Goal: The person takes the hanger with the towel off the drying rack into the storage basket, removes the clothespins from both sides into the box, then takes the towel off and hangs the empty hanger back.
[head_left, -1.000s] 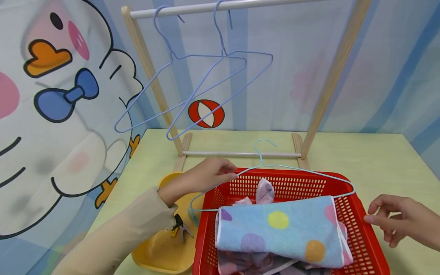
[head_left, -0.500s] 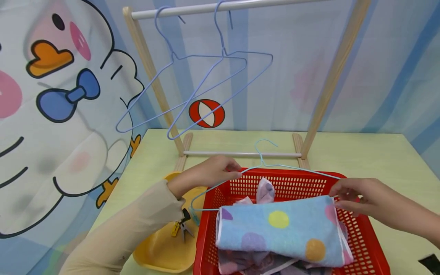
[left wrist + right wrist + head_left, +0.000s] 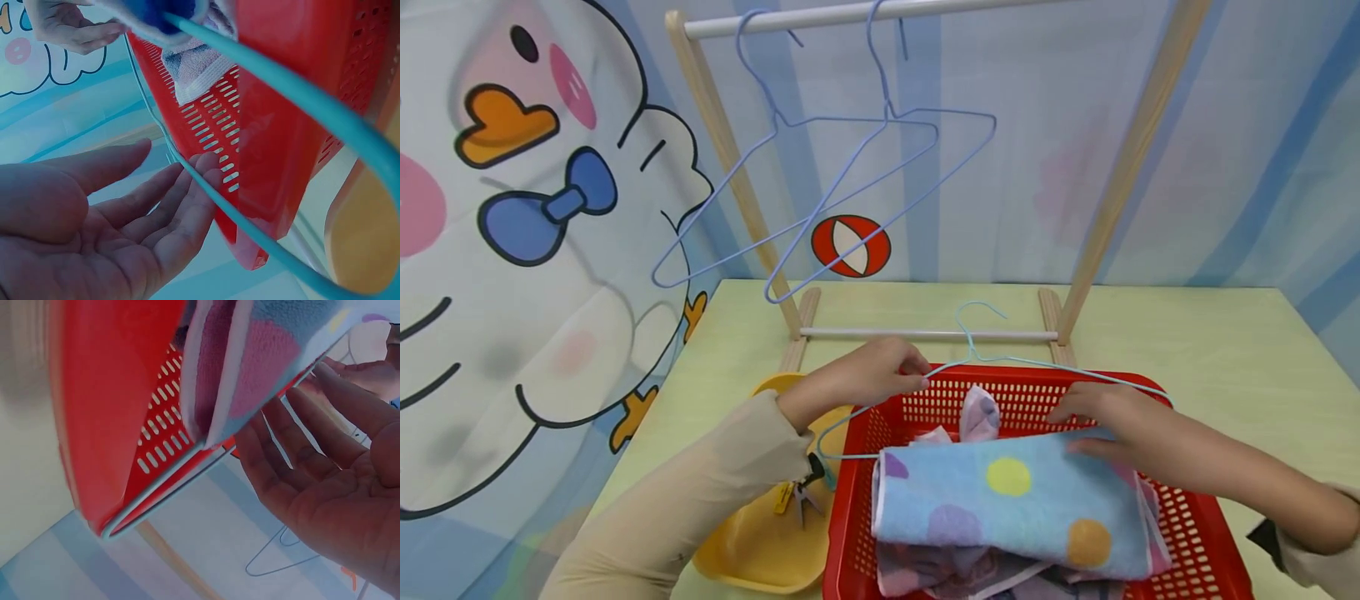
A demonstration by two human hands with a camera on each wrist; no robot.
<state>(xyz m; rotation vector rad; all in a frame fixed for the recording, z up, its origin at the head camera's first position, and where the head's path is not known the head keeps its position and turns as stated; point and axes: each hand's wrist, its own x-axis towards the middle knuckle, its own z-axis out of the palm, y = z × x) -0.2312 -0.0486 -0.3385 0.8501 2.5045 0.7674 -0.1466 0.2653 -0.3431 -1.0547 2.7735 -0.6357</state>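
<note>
A light blue towel with coloured dots [image 3: 985, 508] lies folded over the lower bar of a pale blue wire clothes hanger [image 3: 972, 355], across the red basket [image 3: 1213, 517]. My left hand [image 3: 868, 372] is at the hanger's left shoulder; in the left wrist view its fingers [image 3: 181, 219] are loosely bent, touching the wire [image 3: 250, 236], with the thumb apart. My right hand [image 3: 1123, 425] is over the towel's upper right edge. In the right wrist view its extended fingers [image 3: 294, 440] lie along the folded towel edge [image 3: 269, 362], not curled round it.
Other clothes [image 3: 977, 414] fill the basket below the towel. To its left, a yellow tub [image 3: 760, 546] holds several clips [image 3: 801, 500]. Behind stands a wooden rack [image 3: 1112, 208] with two purple hangers [image 3: 850, 171] on its top rail.
My right hand has come in from right of the basket, past the hanger's right end, to the towel's upper edge. The left hand has shifted slightly right along the hanger's shoulder.
</note>
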